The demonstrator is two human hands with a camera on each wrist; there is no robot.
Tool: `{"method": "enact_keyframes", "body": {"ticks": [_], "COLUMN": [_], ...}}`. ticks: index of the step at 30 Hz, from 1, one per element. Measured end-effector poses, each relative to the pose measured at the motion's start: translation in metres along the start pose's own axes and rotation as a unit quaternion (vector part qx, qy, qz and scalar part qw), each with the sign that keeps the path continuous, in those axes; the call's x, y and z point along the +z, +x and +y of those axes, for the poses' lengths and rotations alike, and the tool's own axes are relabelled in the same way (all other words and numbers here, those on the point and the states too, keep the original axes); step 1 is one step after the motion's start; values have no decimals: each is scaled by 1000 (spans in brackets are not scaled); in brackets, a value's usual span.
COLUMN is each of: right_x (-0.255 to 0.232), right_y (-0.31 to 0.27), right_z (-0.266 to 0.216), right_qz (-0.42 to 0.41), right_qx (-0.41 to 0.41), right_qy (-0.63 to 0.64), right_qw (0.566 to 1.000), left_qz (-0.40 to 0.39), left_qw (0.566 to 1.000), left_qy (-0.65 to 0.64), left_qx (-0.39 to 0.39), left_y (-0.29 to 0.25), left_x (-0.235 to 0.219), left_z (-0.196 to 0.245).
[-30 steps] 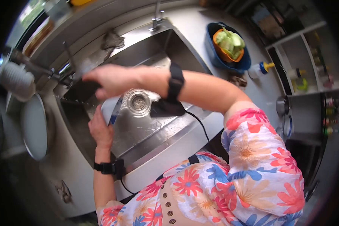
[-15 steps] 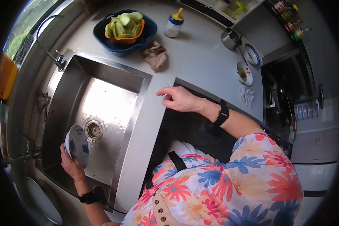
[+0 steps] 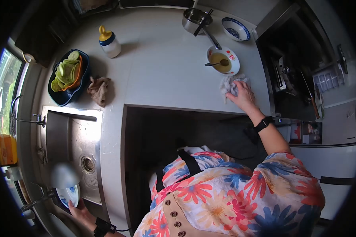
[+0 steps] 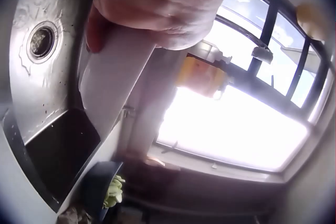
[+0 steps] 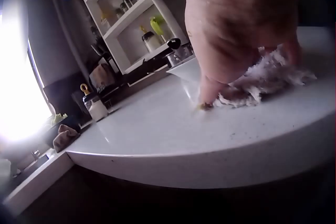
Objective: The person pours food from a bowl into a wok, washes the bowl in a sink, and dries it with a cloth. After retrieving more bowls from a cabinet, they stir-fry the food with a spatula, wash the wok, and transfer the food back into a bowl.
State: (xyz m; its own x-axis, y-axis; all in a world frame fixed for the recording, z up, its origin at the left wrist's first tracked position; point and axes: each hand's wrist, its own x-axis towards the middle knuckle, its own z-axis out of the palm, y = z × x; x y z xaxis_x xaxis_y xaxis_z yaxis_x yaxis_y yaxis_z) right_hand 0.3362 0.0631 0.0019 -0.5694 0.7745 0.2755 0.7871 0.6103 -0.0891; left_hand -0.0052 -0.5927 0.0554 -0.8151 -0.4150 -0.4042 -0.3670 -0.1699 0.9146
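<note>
At the left edge of the sink, my left hand grips a white bowl with blue patterns by its rim, tilted on its side. In the left wrist view the bowl's pale outer wall stands beside the drain, thumb and fingers over its edge. Far to the right, my right hand is on a crumpled whitish-grey rag on the counter. The right wrist view shows curled fingers and thumb on either side of the rag, the thumb tip down at the countertop.
Behind the rag stand a floral bowl of yellowish liquid with a spoon, a small pot and a blue-rimmed bowl. A blue basin with sliced green vegetable, a brown rag and a capped bottle lie left.
My right hand has swung from over the sink across to the rag on the right counter. The left hand keeps the bowl at the sink. The head view has turned right.
</note>
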Motion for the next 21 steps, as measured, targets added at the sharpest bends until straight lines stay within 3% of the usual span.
{"method": "enact_keyframes", "body": {"ticks": [2,3,4,5,6,8,9,10,12,14,15,17,18,19,20,21], "right_x": [13,21,28,29,27,33,18,-4,-24,-44,-55,-57,-62,-64,-64,-60], "right_y": [2,4,6,6,4,-3,-5,-9,-5,1,5,6,11,13,13,15], "right_z": [12,21,25,28,31,37,16,-9,-52,-107,-132,-181,-200,-221,-237,-246], "right_qz": [-10,-27,-48,-80,-111,-236,-247,-250,-233,-207,-191,-151,-36,36,100,118], "right_qx": [-10,-9,-15,-15,-22,91,106,131,68,27,-16,-108,-230,-287,-317,-321], "right_qy": [24,58,94,95,96,348,455,552,613,670,669,741,637,590,518,501], "right_qw": [1000,998,994,992,989,902,849,784,751,712,718,645,735,754,789,795], "left_qz": [-135,-226,-284,-275,-340,-388,-433,-425,-453,-474,-481,-496,-504,-459,-439,-432], "left_qw": [987,957,936,927,907,838,787,775,747,687,668,650,651,728,707,697], "left_qy": [-83,-141,-183,-226,-221,-323,-341,-352,-352,-377,-386,-391,-386,-348,-388,-399], "left_qx": [-38,-112,-102,-116,-111,-208,-277,-307,-334,-401,-415,-423,-416,-372,-397,-411], "left_y": [17,2,-22,-47,-65,-80,-104,-120,-137,-159,-171,-190,-200,-222,-221,-222], "left_x": [11,31,66,99,124,164,195,218,258,292,303,319,320,320,326,325], "left_z": [-30,-32,-39,-44,-50,-69,-67,-72,-87,-99,-104,-113,-117,-110,-119,-117]}}
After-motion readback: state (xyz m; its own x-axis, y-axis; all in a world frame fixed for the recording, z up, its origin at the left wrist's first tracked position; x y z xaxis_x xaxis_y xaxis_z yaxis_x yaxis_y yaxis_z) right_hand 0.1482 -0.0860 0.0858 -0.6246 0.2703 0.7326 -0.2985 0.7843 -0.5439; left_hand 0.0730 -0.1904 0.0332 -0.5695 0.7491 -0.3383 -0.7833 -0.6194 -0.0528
